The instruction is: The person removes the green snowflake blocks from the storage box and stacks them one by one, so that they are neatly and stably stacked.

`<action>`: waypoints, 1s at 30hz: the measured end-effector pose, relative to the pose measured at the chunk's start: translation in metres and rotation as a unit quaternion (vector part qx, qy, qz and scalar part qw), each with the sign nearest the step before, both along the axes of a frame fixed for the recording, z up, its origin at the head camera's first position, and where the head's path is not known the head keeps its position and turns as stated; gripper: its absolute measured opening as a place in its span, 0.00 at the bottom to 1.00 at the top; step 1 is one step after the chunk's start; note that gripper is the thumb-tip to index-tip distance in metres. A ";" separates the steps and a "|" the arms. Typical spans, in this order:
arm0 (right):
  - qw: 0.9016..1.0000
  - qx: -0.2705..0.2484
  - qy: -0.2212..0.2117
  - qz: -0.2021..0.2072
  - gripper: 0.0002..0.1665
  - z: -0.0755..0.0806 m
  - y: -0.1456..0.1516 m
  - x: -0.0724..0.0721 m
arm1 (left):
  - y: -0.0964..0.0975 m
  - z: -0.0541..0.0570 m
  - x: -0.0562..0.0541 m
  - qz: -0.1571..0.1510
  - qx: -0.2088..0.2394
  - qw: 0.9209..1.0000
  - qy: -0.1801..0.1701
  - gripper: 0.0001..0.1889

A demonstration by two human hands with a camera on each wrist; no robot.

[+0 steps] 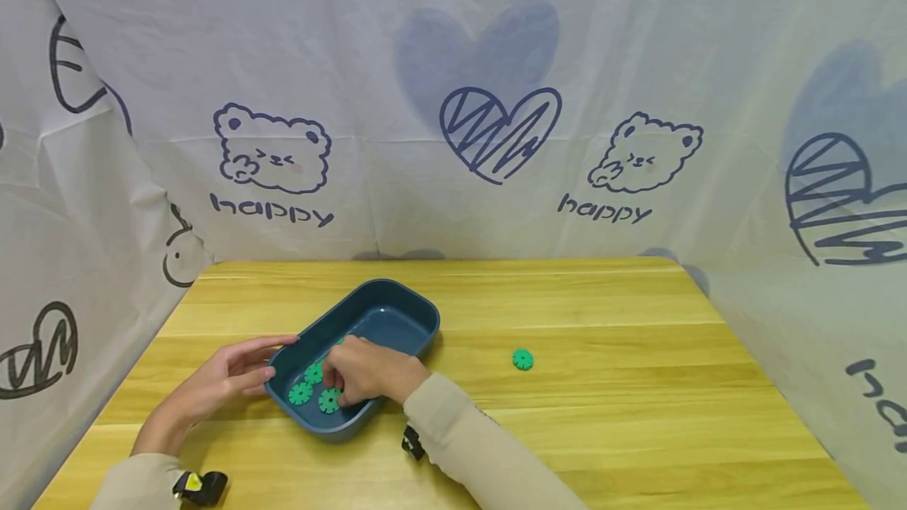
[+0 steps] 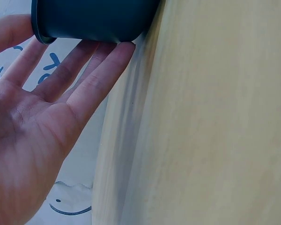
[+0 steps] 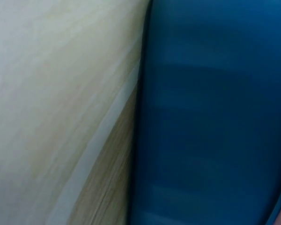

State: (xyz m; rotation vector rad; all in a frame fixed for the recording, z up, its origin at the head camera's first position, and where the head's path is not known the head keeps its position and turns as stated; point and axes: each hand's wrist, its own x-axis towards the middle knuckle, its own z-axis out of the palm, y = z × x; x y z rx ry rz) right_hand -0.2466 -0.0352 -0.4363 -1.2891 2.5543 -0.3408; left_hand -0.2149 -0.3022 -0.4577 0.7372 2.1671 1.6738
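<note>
A dark blue rectangular bin [image 1: 397, 329] with rounded corners stands on the table. Inside its near left part lie several green notched plastic discs, among them one [image 1: 301, 393] at the left and another [image 1: 329, 400] close by the right hand's fingertips. The right hand [image 1: 364, 371] reaches down into the bin with bent fingers; whether they pinch a disc I cannot tell. Against the outside of the bin's left end rests the left hand [image 1: 237, 368], its fingers extended. In the left wrist view, the left hand's fingertips [image 2: 126, 47] touch the bin's wall [image 2: 93, 21].
To the right of the bin, a single green disc [image 1: 523, 360] lies on the wooden table [image 1: 602, 415]. White cloth [image 1: 397, 203] printed with hearts and bears hangs behind and beside the table. Each sleeve has a black wrist camera [image 1: 201, 488] near its cuff.
</note>
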 end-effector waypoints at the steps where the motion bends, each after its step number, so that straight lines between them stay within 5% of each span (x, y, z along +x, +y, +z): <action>1: 1.000 0.000 0.001 0.004 0.14 0.000 0.000 0.000 | 0.000 0.000 0.000 0.000 0.000 1.000 0.001 0.26; 7: 0.999 -0.010 -0.013 0.031 0.21 0.000 0.002 -0.002 | 0.000 0.000 0.000 -0.002 0.001 1.000 0.003 0.26; 30: 1.000 -0.003 0.011 0.024 0.15 -0.001 0.001 0.000 | 0.000 -0.001 0.000 -0.005 0.008 1.000 -0.002 0.26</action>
